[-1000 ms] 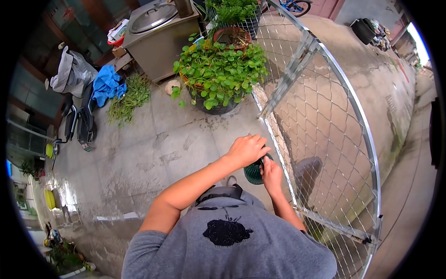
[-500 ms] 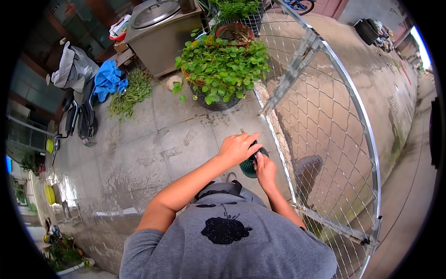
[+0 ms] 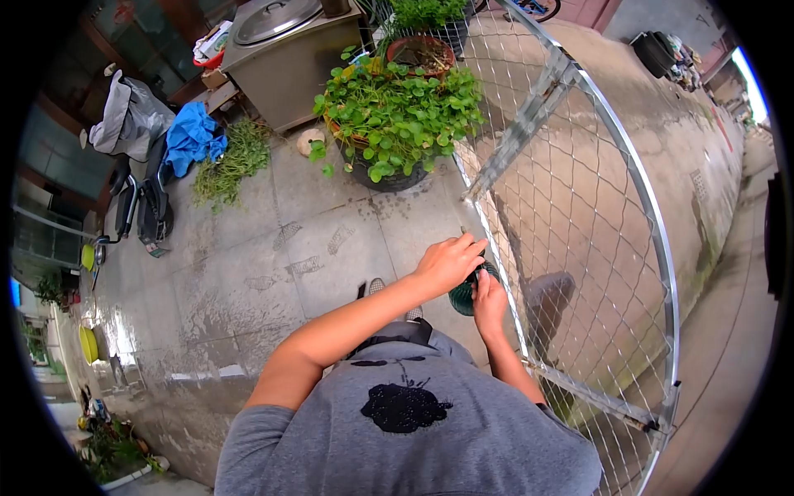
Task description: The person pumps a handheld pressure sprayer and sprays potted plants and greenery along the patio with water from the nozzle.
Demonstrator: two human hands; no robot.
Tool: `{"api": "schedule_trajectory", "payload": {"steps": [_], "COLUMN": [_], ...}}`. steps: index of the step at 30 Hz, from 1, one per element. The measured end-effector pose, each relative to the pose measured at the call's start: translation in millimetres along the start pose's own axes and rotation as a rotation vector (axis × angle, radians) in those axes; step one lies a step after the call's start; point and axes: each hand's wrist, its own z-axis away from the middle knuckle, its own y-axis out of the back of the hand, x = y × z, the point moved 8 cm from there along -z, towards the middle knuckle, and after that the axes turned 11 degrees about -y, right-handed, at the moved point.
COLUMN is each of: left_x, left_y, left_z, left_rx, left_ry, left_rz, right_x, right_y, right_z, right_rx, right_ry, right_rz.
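Note:
A dark green ribbed coil (image 3: 461, 301), like wound hose or wire, hangs at my hands in front of my waist. My left hand (image 3: 451, 266) reaches across from the left, its fingers bent over the upper part of the coil. Just below and to the right, my right hand (image 3: 490, 304) grips the coil's right side, thumb up near the left fingertips. A small dark piece shows between the two hands, too small to name. The mesh gate (image 3: 595, 207) with a silver metal frame stands close beside my right hand.
Ahead, a large pot of leafy green plants (image 3: 405, 116) stands on wet paving. A metal cabinet with a round lid (image 3: 277, 21) is behind it. To the left are cut greens (image 3: 236, 161), a blue cloth (image 3: 194, 136) and a parked scooter (image 3: 153, 207).
Both hands and the coil have shifted right, nearer the gate's frame. More of my shoes shows below the left forearm. The grip looks much the same.

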Motion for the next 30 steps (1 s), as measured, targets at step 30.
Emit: {"api": "schedule_trajectory", "payload": {"steps": [30], "left_x": [11.9], "left_y": [34.4], "left_z": [27.4], "left_rx": [-0.049], "left_ry": [0.011], "left_rz": [-0.134], "right_x": [9.0], "right_y": [-35.8], "right_z": [22.6], "right_rx": [-0.225], "right_ry": [-0.036], "right_rz": [-0.162]}}
